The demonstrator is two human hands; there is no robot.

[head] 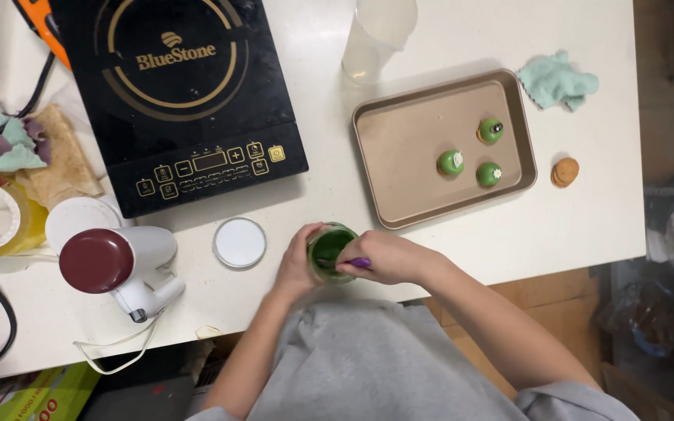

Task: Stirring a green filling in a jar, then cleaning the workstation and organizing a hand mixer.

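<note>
Left hand (296, 265): clasps green jar (331, 251) at table (587, 226) edge | Right hand (384, 257): fingers closed on purple tool (359, 263) dipped in jar | Risk: jar may tip off the edge if stirred hard; lid (239, 242) lies beside.
</note>
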